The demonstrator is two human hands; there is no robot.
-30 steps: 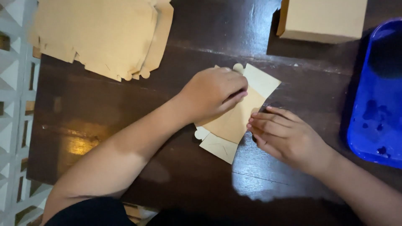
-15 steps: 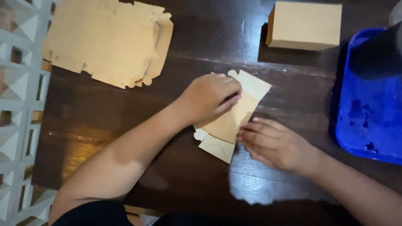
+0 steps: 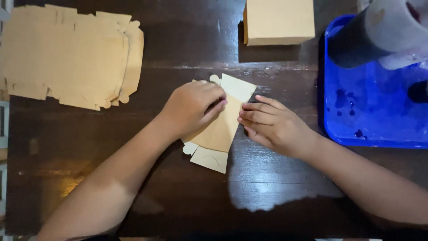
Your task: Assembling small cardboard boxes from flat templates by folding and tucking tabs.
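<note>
While the flat cardboard blank (image 3: 219, 129) lies mid-table, just left of the blue tray (image 3: 356, 129), the left hand (image 3: 192, 107) presses curled on top of it and the right hand (image 3: 272, 125) pinches its right edge with closed fingers. Beyond the blank sits a folded box (image 3: 278, 21); far left of it, a stack of blanks (image 3: 67, 58).

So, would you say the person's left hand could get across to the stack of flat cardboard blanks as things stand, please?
Probably yes: the left hand rests on the folded cardboard piece, and only bare dark table lies between it and the stack.
</note>
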